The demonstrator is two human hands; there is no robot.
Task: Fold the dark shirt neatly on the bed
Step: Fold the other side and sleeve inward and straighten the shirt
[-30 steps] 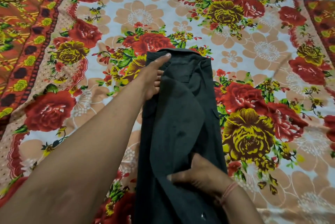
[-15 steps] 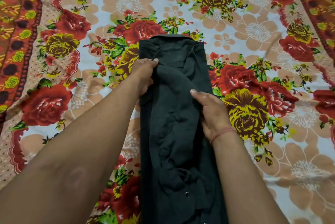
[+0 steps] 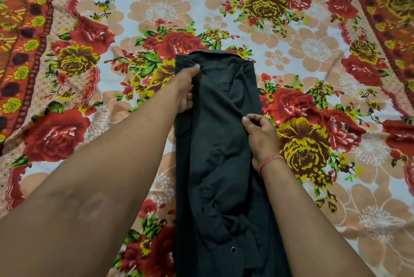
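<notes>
The floral bedsheet (image 3: 313, 48) spreads under everything. On it the dark shirt (image 3: 219, 153) lies folded into a long narrow strip, collar end farthest from the person. The left hand (image 3: 186, 88) pinches the shirt's left edge just below the collar. The right hand (image 3: 261, 135), a red thread bracelet (image 3: 268, 161) on its wrist, pinches a fold at the shirt's right edge, lower down the strip.
</notes>
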